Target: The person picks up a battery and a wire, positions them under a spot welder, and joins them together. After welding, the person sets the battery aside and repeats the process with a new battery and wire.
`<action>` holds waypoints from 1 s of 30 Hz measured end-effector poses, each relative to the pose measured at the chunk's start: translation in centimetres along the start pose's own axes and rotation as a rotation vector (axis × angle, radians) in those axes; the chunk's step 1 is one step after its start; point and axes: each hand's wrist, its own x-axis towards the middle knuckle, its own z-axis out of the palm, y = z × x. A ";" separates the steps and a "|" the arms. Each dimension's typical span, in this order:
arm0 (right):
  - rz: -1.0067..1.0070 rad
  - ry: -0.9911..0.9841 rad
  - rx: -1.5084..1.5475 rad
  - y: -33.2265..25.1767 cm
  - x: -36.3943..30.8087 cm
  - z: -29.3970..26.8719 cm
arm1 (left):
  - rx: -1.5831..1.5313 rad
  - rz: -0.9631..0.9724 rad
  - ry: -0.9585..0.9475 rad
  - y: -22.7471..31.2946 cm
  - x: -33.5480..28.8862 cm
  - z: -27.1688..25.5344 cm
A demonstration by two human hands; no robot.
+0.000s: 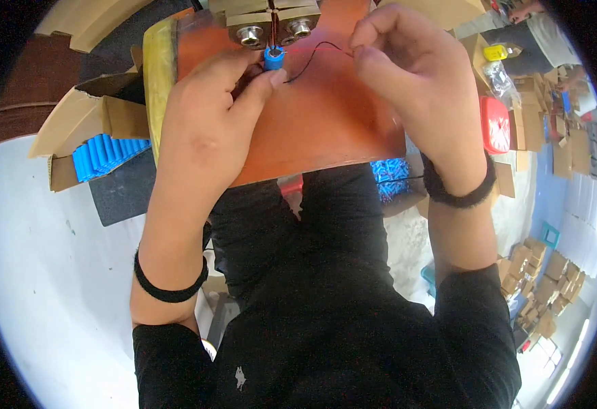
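Between the thumb and fingers of my left hand (206,116) is a blue cylindrical battery cell (274,61), its end turned up under the electrodes of a spot welder (271,20). The copper-coloured tips come down to the cell's end; whether they touch it I cannot tell. My right hand (414,68) pinches the end of a thin wire between thumb and forefinger. A black wire (305,68) curves from near the cell toward that pinch, and a thin red wire (319,50) runs almost straight beside it.
Under my hands lies a reddish-brown work board (312,136). At the left, an open cardboard box (70,174) holds rows of blue cells (107,155). Many small blue pieces (389,174) sit below the board's right edge. A red container (494,125) stands to the right, before stacked cartons (554,279).
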 end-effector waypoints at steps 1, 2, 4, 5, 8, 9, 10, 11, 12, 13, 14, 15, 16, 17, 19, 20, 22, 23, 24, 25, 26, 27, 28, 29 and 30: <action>0.004 0.001 -0.002 -0.2 0.0 -0.1 | 0.001 -0.030 -0.008 0.2 0.0 0.0; -0.012 0.006 -0.061 -0.4 0.1 -0.1 | -0.002 -0.032 -0.010 0.1 0.0 0.1; -0.023 0.013 -0.121 -0.3 0.2 -0.2 | 0.010 -0.010 -0.001 -0.4 0.2 0.2; -0.041 0.011 -0.118 -0.1 0.3 -0.2 | 0.007 -0.010 -0.005 -0.3 0.1 0.3; -0.067 0.003 -0.134 0.2 0.3 -0.1 | -0.004 -0.024 -0.001 -0.3 0.1 0.3; -0.077 -0.002 -0.154 0.2 0.3 0.0 | -0.002 -0.018 -0.010 -0.4 0.2 0.3; -0.080 -0.003 -0.153 0.1 0.3 0.0 | 0.001 -0.011 -0.015 -0.5 0.2 0.1; -0.077 -0.003 -0.157 -0.2 0.3 0.1 | 0.003 -0.010 -0.013 -1.1 0.1 0.3; -0.076 -0.003 -0.162 -0.4 0.3 0.1 | -0.168 -0.024 0.004 -2.3 0.0 0.9; -0.080 0.000 -0.162 -0.4 0.2 0.1 | -0.342 -0.034 0.019 -2.1 0.3 1.1; -0.083 0.011 -0.184 -0.3 0.2 0.1 | -0.001 -0.032 -0.023 -0.5 0.2 0.2; -0.088 0.022 -0.206 -0.2 0.1 0.0 | 0.001 -0.026 -0.020 -0.6 0.3 0.2; -0.097 0.021 -0.201 -0.1 0.1 0.2 | 0.013 -0.022 -0.033 -0.7 0.3 0.0; -0.145 0.019 -0.154 0.1 0.1 0.4 | 0.027 -0.018 -0.046 -0.5 0.3 -0.2; -0.216 0.013 -0.094 0.6 0.1 0.5 | 0.010 -0.129 -0.047 0.6 -0.1 -0.7; -0.265 -0.019 -0.126 1.5 0.0 0.1 | 0.032 -0.041 -0.077 0.4 -0.5 -0.7; -0.253 -0.036 -0.095 1.7 -0.6 -0.5 | 0.042 0.065 -0.180 1.0 -0.8 -1.1; -0.207 -0.012 -0.043 1.2 -1.5 -0.7 | 0.067 0.052 -0.171 1.4 -1.5 -1.5; -0.166 0.029 -0.126 0.7 -2.9 -1.1 | 0.055 0.087 -0.145 1.9 -2.5 -2.0; -0.170 0.016 -0.095 0.9 -4.5 -1.8 | 0.047 0.121 -0.117 2.4 -3.7 -2.7; -0.138 0.015 -0.090 0.5 -6.7 -3.5 | 0.229 0.117 -0.063 1.7 -4.9 -4.3; -0.104 0.016 -0.057 1.3 -8.8 -5.3 | 0.388 0.282 0.103 -1.0 -6.2 -6.5; -0.065 0.078 -0.089 2.4 -10.7 -7.1 | 0.459 0.189 0.215 -3.3 -7.4 -8.4; -0.048 0.102 -0.075 3.3 -12.2 -8.7 | 0.596 0.150 0.161 -4.6 -7.1 -10.1; 0.084 0.130 -0.045 4.5 -13.9 -10.1 | 0.718 0.111 0.097 -5.9 -6.7 -10.8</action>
